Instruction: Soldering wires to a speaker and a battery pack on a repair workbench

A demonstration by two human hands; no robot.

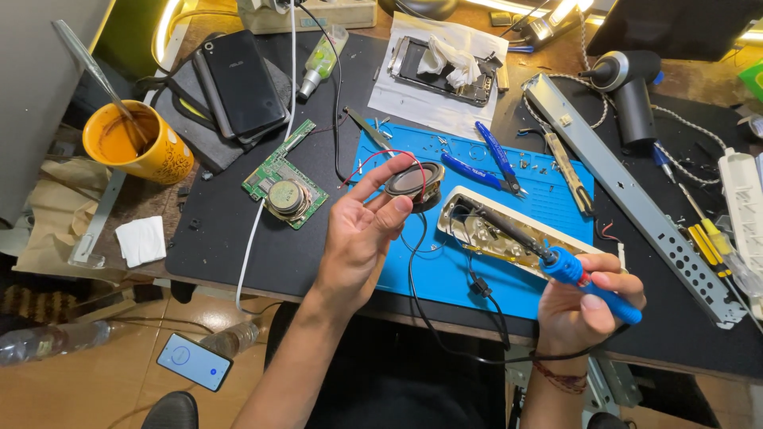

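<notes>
My left hand is raised palm-up over the blue work mat and pinches a small oval speaker with thin red and black wires between thumb and fingers. My right hand grips a blue-handled soldering iron, whose dark tip points up-left into an open white plastic casing with a circuit board inside. A black cord runs from the iron across the mat and off the table's front edge.
Blue-handled pliers, a green circuit board with a round speaker, stacked phones, a yellow mug, a long metal rail, screwdrivers, a black hot-air tool and a dismantled phone on paper crowd the table. Another phone lies on the floor.
</notes>
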